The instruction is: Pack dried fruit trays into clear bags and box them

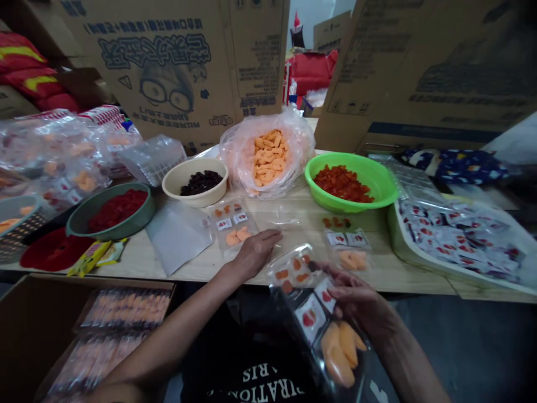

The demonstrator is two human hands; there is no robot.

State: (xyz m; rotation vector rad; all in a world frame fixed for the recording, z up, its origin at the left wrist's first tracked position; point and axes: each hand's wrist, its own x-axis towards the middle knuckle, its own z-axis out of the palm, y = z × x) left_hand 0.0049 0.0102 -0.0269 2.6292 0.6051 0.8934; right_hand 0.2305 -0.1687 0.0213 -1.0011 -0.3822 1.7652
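at the tabletop (134, 260), i log right hand (356, 296) gripping a clear snack packet (312, 316), left hand (255, 252) lying open beside a filled packet (230, 226).

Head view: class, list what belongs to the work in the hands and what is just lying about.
In use: right hand, holding a clear bag; left hand, on another bag; green basin of red pieces; cream bowl of dark fruit; bag of orange pieces; sachets.
Lying about: cardboard boxes; red sacks; blue cloth; yellow packet.
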